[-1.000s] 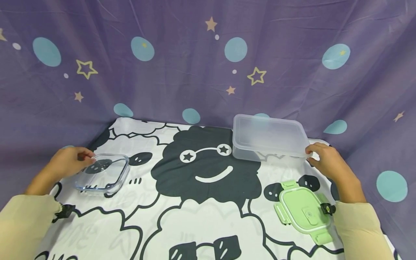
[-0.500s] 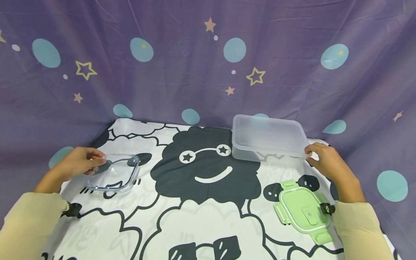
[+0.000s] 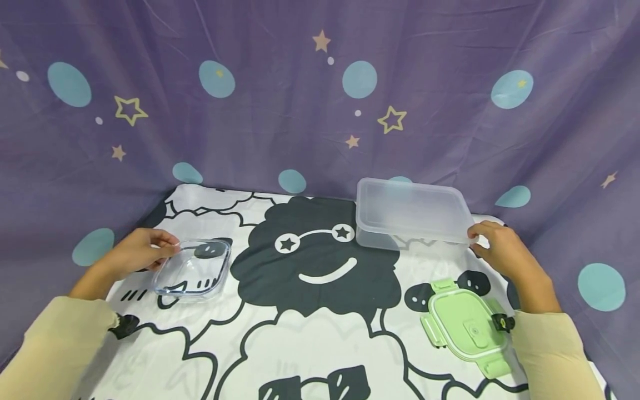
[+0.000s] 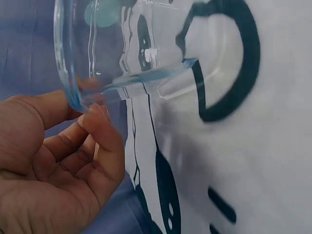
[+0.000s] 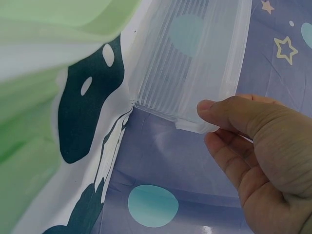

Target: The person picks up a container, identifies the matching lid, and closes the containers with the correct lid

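Note:
My left hand (image 3: 142, 253) pinches the rim of a clear glass food container (image 3: 192, 269) at its left back corner. In the left wrist view, thumb and fingers grip the bluish rim of that glass container (image 4: 141, 78). At the back right, my right hand (image 3: 507, 250) pinches the right edge of a translucent plastic box (image 3: 415, 211) with its lid on. The right wrist view has the thumb on top of the plastic box's edge (image 5: 214, 73) and fingers below. A green lid with side flaps (image 3: 470, 325) lies on the cloth by the right forearm.
A white cloth with black sheep drawings (image 3: 300, 339) covers the table. A purple curtain with stars and dots (image 3: 280, 100) hangs behind and at both sides, close to the plastic box.
My left hand has shifted to the right, carrying the glass container with it toward the middle. The right hand, the plastic box and the green lid have stayed in place.

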`<action>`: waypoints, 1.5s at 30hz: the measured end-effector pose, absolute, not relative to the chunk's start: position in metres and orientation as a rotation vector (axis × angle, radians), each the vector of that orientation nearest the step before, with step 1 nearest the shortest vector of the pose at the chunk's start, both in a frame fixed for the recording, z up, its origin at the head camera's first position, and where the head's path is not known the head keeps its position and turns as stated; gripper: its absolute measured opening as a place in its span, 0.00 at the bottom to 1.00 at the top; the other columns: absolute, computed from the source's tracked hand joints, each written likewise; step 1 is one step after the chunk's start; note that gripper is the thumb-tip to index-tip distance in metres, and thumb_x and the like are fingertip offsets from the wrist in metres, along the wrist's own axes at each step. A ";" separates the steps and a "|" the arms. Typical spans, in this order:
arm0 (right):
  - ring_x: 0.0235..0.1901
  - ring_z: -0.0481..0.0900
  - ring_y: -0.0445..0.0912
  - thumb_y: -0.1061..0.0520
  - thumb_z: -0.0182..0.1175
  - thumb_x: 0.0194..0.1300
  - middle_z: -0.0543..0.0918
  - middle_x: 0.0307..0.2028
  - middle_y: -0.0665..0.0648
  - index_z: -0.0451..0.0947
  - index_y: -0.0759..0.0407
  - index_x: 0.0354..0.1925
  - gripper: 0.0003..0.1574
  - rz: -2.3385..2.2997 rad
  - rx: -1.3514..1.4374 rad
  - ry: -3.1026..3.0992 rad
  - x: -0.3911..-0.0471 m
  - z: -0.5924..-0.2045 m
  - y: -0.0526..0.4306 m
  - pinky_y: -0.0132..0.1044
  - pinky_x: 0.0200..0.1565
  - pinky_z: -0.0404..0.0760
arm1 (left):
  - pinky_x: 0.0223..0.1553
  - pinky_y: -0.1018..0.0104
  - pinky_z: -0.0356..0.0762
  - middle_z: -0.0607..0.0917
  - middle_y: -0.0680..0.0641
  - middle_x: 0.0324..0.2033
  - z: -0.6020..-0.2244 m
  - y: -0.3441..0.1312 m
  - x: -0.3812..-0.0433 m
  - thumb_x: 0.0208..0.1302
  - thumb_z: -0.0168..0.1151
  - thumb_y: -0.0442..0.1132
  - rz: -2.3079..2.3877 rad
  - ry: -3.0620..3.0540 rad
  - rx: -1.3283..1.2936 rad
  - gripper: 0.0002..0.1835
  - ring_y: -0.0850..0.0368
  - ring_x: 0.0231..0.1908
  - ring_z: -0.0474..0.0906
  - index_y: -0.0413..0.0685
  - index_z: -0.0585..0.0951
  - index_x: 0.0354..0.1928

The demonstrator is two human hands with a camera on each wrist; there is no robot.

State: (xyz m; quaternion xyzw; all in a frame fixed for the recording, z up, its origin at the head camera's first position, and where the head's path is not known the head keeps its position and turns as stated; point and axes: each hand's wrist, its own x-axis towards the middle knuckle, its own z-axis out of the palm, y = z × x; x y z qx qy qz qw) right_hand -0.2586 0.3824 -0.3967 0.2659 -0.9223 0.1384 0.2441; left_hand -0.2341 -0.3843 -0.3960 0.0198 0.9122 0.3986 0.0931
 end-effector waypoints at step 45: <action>0.35 0.82 0.57 0.76 0.75 0.45 0.85 0.35 0.58 0.82 0.63 0.37 0.21 0.378 0.720 -2.538 -0.258 -0.396 0.382 0.54 0.38 0.78 | 0.24 0.65 0.76 0.79 0.43 0.32 -0.403 -0.293 -0.251 0.71 0.65 0.35 1.435 2.425 0.122 0.18 0.57 0.25 0.74 0.28 0.76 0.54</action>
